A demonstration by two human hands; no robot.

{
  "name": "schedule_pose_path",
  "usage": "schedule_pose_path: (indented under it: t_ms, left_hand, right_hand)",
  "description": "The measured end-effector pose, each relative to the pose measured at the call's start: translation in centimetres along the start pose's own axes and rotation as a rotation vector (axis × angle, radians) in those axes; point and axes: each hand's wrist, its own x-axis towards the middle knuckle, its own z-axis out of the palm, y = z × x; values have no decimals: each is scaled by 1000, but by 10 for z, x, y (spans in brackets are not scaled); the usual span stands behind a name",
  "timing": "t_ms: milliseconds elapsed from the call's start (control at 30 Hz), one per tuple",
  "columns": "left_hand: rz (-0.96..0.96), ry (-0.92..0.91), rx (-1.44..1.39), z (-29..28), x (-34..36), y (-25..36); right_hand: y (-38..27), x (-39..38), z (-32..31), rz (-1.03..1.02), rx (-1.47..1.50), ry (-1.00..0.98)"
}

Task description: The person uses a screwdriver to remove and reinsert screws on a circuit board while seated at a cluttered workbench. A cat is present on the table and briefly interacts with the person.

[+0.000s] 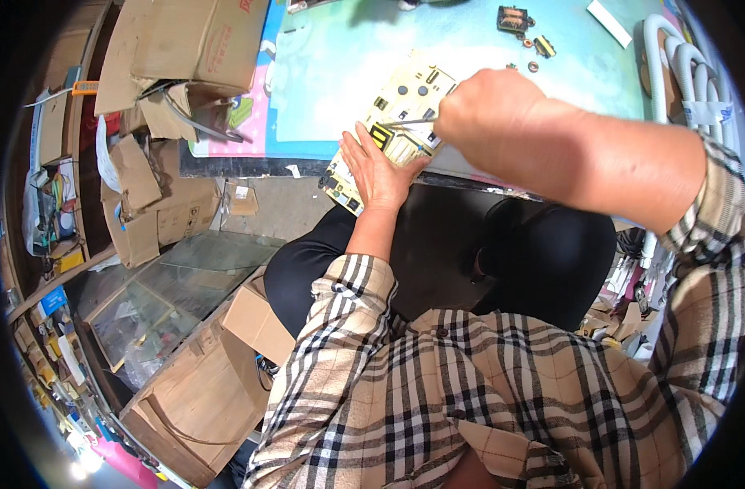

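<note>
A pale yellow circuit board (405,99) lies aslant over the table's near edge, with dark round and square components on it. My left hand (381,175) spans its lower part and holds it, fingers spread along one side and the thumb stretched toward the other. Above the board's right side, my right hand (491,106) is closed in a fist around a thin metal-shafted tool (411,123), much like a screwdriver. The shaft points left, its tip at the components near the board's middle. The tool's handle is hidden in my fist.
Loose parts lie at the back right: a dark transformer (514,19), a smaller yellow-black coil (544,46) and copper rings. A white strip (609,24) is beyond them. Grey hoses (681,61) stand at the right edge, a cardboard box (193,41) at the left. My knees are under the table's edge.
</note>
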Motion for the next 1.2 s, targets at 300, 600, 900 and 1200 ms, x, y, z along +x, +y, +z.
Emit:
schedule_pose_path:
  t_ms: [300,600,900,1200]
  left_hand:
    - [10,25,102,4,12,-18]
    - [45,81,90,-11,25,-27]
    - [79,-11,244,-28,33,-20]
    - [150,-235,323,-44,51,-18]
  right_hand:
    - [45,-16,122,365,644,42]
    - [30,-24,175,356,867,161]
    - [35,-22,162,304,728,166]
    - [13,-22,171,379,730,272]
